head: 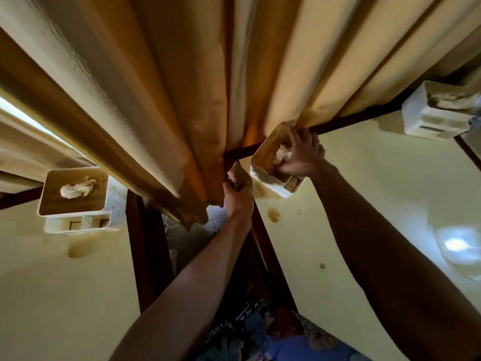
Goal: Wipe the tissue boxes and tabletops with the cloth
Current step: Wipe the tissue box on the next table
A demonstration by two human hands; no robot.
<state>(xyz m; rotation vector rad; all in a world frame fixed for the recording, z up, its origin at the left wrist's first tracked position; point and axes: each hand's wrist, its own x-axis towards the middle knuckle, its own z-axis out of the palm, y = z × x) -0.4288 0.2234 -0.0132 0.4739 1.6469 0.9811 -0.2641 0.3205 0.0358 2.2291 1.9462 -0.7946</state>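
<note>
Head view first: we look down on two pale yellow tabletops, the left tabletop [52, 295] and the right tabletop [364, 204], parted by a dark wooden gap. Long beige curtains [156, 87] hang along their far edges. Our right hand [299, 157] lies over the middle tissue box [268, 175] at the near-left corner of the right tabletop, fingers spread across its wooden top beside the tissue tuft; we cannot tell whether they curl round the box's far edge. Our left hand [236, 196] reaches up through the gap, its fingers closed round a brownish, blurred thing [238, 174] just beside that box; whether it is the cloth we cannot tell. A second tissue box [78, 199] stands on the left tabletop near the curtains, and a third tissue box [440, 110] sits at the far right corner. Brown stains [273, 214] mark the right tabletop just below the middle box. Patterned fabric [273, 334] shows at the bottom, between our forearms.
</note>
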